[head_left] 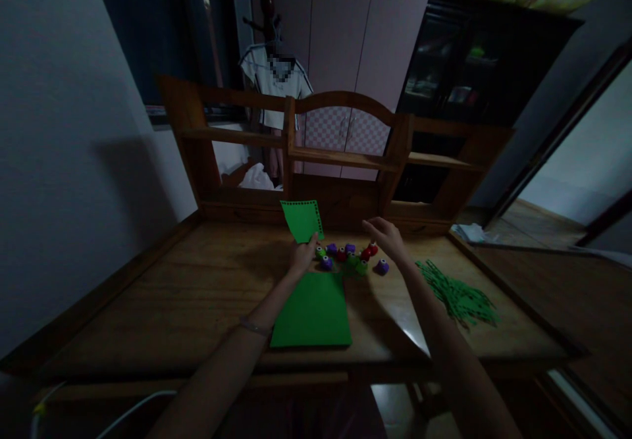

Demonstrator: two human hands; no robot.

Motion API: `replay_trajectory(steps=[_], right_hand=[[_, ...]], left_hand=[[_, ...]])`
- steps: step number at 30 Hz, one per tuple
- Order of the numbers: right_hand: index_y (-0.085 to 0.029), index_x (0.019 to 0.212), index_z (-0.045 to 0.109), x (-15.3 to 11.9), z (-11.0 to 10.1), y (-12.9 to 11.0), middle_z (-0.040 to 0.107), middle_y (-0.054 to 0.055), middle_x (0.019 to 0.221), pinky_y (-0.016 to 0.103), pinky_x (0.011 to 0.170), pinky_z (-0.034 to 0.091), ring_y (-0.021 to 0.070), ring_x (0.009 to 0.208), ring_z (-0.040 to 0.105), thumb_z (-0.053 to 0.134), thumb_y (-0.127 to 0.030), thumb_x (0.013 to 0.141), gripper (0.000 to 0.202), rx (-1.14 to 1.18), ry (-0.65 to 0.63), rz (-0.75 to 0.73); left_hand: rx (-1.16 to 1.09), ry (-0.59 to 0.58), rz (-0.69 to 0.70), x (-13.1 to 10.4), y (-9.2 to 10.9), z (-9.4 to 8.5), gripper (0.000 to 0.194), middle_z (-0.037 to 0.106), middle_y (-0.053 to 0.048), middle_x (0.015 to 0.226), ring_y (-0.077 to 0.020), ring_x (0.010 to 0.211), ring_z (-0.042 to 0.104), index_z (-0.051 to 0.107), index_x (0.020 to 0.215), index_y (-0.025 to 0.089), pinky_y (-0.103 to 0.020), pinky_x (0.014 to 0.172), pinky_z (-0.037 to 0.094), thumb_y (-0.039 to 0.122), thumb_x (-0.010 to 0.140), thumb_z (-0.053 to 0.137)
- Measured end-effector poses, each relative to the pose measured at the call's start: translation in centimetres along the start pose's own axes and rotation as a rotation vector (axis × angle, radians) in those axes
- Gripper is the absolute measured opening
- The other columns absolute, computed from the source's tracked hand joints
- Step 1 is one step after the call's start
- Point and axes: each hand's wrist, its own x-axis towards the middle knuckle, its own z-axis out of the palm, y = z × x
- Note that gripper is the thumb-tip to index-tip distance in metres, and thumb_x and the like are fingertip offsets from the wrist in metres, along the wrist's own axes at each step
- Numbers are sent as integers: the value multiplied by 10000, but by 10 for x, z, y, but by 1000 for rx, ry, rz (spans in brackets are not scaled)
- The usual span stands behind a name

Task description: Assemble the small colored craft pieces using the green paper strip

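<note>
My left hand is closed on the lower edge of a thin green sheet, held up and tilted above the table. Small dark holes run along the sheet's top and right edges. Raised on the other side, my right hand has its fingers drawn together; whether anything small is between them is too dark to see. Between and below both hands lie several small round pieces in purple, red and green, with white eye-like spots. Nearest me is a thick green square stack, flat on the table.
A tangled heap of narrow green strips lies to the right on the wooden table. A wooden shelf rack rises along the table's back edge. Behind it a white shirt hangs on a stand. White cable shows at lower left.
</note>
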Motion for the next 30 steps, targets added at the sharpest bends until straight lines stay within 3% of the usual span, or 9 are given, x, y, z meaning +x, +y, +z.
replay_trajectory(steps=[3, 5, 8, 13, 24, 30], right_hand=[[-179, 807, 651, -13, -33, 32, 634, 47, 708, 256, 560, 396, 164, 608, 581, 520, -540, 784, 385, -183, -120, 62], [-183, 800, 660, -32, -40, 50, 642, 62, 767, 262, 577, 395, 168, 630, 586, 551, -508, 769, 344, -303, -119, 56], [-192, 866, 663, -63, -32, 63, 627, 78, 834, 266, 592, 393, 169, 650, 583, 556, -486, 776, 325, -416, -130, 78], [-191, 868, 645, -86, -8, 58, 589, 82, 888, 270, 651, 388, 182, 722, 573, 601, -450, 759, 285, -500, -67, 78], [-195, 838, 608, -78, -1, 61, 592, 49, 853, 258, 627, 379, 160, 679, 550, 568, -403, 777, 220, -371, 57, 66], [-191, 930, 583, -43, 0, 26, 631, 63, 883, 272, 634, 413, 169, 688, 584, 491, -444, 834, 286, -136, 218, -13]], left_hand=[[4, 17, 16, 0, -1, 2, 501, 521, -28, 431, -158, 508, 566, 551, 497, 169, -229, 510, 374, 583, 766, 472], [26, 11, 45, 1, -3, 4, 507, 532, -32, 443, -161, 516, 573, 551, 498, 170, -232, 514, 371, 583, 775, 452], [81, 20, 78, 4, -7, 6, 506, 548, -40, 462, -171, 560, 588, 549, 496, 173, -234, 530, 370, 574, 785, 438], [103, 61, 151, 0, -7, 4, 480, 583, -47, 520, -170, 593, 591, 576, 530, 163, -234, 550, 367, 547, 786, 445], [41, 45, 94, -7, 5, 6, 511, 627, -55, 577, -176, 619, 606, 643, 635, 159, -242, 598, 403, 589, 785, 413], [28, 57, 91, -14, 15, 0, 501, 600, -59, 533, -179, 631, 614, 652, 661, 141, -236, 594, 408, 538, 823, 392]])
